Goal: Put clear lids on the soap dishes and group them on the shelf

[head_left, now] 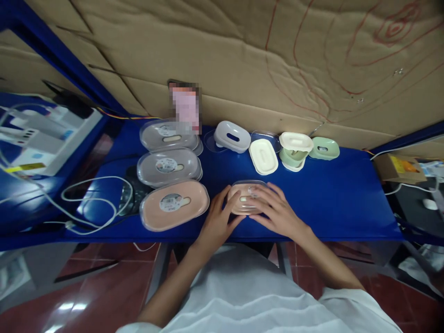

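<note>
A small peach plastic box (237,203) with a clear lid lies at the near edge of the blue table, between my two hands. My left hand (218,219) grips its left end, fingers and thumb curved round the side. Over the lid's right part my right hand (279,210) lays its fingers, with the thumb at the near edge; these fingers hide part of the box. Just left of my left hand lies a larger peach box (152,210) under a clear lid, with a round label on top.
Behind the larger peach box stand grey lidded boxes (152,170). Along the back are a grey holder-like piece (225,132), a cream oval piece (256,162), stacked cream and green pieces (293,158) and a green piece (331,147). A white cable (114,203) loops at left.
</note>
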